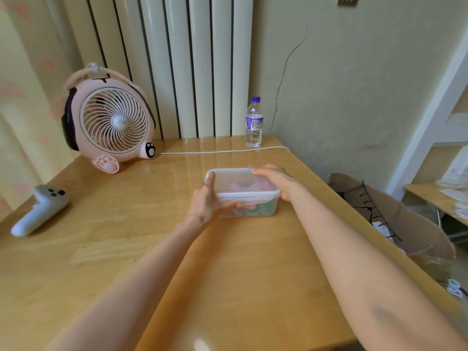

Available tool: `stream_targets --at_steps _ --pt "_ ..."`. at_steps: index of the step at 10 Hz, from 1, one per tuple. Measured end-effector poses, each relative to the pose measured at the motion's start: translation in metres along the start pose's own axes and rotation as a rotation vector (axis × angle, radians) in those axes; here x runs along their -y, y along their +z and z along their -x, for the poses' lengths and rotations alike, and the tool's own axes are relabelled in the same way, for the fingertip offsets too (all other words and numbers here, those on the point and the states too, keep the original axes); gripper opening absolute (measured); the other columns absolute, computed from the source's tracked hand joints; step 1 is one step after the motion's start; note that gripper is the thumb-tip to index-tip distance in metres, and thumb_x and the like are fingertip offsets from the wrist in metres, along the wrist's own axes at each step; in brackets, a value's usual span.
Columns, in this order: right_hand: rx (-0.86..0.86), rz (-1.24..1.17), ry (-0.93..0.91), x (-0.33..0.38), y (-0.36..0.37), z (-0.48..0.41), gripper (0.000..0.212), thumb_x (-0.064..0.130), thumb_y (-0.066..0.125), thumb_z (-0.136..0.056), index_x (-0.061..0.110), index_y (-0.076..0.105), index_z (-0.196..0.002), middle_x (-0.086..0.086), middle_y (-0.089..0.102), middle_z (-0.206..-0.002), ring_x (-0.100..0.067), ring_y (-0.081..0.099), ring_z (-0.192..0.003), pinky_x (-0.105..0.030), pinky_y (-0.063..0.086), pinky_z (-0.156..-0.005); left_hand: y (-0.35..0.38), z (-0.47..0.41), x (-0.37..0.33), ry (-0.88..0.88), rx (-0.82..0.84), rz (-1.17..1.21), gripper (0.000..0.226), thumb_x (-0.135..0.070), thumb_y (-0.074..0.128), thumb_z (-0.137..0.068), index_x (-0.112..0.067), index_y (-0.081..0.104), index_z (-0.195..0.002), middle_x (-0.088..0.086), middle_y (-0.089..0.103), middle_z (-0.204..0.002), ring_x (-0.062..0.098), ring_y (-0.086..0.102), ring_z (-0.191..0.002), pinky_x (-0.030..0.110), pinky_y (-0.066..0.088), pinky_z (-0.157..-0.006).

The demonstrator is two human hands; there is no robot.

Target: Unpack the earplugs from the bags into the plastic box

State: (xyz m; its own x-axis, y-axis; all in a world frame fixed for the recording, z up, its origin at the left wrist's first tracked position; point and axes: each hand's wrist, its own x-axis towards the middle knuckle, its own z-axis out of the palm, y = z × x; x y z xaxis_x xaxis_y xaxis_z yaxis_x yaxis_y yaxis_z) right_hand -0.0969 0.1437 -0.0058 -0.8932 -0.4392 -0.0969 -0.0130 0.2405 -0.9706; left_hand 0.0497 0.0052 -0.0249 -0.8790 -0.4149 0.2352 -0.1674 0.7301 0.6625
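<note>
Through the cloudy plastic box (243, 182), pink and green shapes show only as blurs. The right hand's (276, 178) fingers are partly hidden past its far corner. The bottle's (254, 122) label is too small to read.

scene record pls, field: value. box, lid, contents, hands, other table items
box: clear rectangular plastic box, on wooden table
lid: translucent lid, on the box
contents: pink and green items, blurred
left hand: grips box's left end, forefinger on lid
right hand: grips right end, fingers over lid
others: pink round desk fan, clear water bottle with purple label, white handheld controller, white cable
</note>
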Motion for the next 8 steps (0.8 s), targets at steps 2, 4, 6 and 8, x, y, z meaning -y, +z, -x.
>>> stream_targets --at_steps 2,4,6,8 --pt "0.08 -0.071 0.023 0.012 0.059 -0.015 0.028 0.025 0.073 -0.081 0.008 0.064 -0.101 -0.011 0.068 -0.106 -0.025 0.065 -0.099 -0.038 0.051 -0.094 -0.039 0.005 0.035 -0.098 -0.03 -0.024 0.106 -0.043 0.079 -0.068 -0.011 0.017 -0.149 0.014 0.044 -0.139 0.029 0.043 -0.127 0.029 0.034 -0.098" --pt "-0.197 0.123 -0.108 0.023 0.092 -0.027 0.039 0.033 0.07 -0.083 0.014 0.059 -0.115 0.003 0.059 -0.112 -0.018 0.056 -0.104 -0.026 0.046 -0.089 -0.057 0.002 0.052 -0.153 -0.091 -0.029 0.101 -0.043 0.079 -0.068 -0.013 0.023 -0.148 0.017 0.041 -0.14 0.031 0.039 -0.13 0.03 0.03 -0.102" --pt "-0.213 0.223 -0.13 0.022 0.08 -0.022 0.029 0.031 0.063 -0.087 0.015 0.064 -0.112 -0.002 0.063 -0.121 -0.021 0.057 -0.11 -0.023 0.042 -0.088 -0.045 0.002 0.044 -0.183 -0.112 0.061 0.103 -0.041 0.077 -0.071 -0.014 0.016 -0.149 0.014 0.029 -0.142 0.029 0.038 -0.129 0.034 0.032 -0.104" --pt "-0.239 0.169 -0.249 0.032 0.068 0.0 0.035 0.025 0.065 -0.087 0.012 0.06 -0.12 -0.003 0.061 -0.123 -0.021 0.054 -0.118 -0.029 0.041 -0.1 -0.063 0.005 0.046 -0.124 -0.112 0.076 0.1 -0.042 0.077 -0.07 -0.012 0.02 -0.147 0.016 0.03 -0.144 0.028 0.033 -0.133 0.035 0.029 -0.108"
